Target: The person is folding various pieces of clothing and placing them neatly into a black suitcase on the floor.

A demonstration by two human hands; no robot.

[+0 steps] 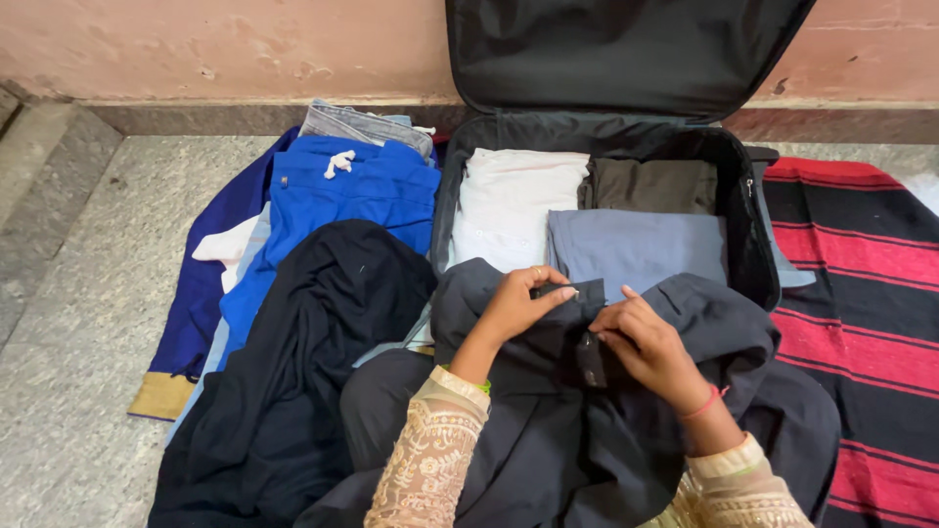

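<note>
A dark grey garment [577, 430] lies over my lap and the near edge of an open black suitcase [748, 230]. My left hand [518, 305] pinches a fold of that garment near its top edge. My right hand [641, 344] grips the same garment just to the right, fingers around a dark button or tab. Inside the suitcase lie folded clothes: a white piece [509, 200], a grey-blue piece [636, 249] and an olive-brown piece [650, 184].
A pile of clothes lies left of the suitcase: a black garment [293, 372], bright blue trousers [342, 205], a navy cloth [210, 274] and jeans [362, 122]. A red and black striped blanket [861, 293] covers the floor on the right. The suitcase lid [616, 49] leans on the wall.
</note>
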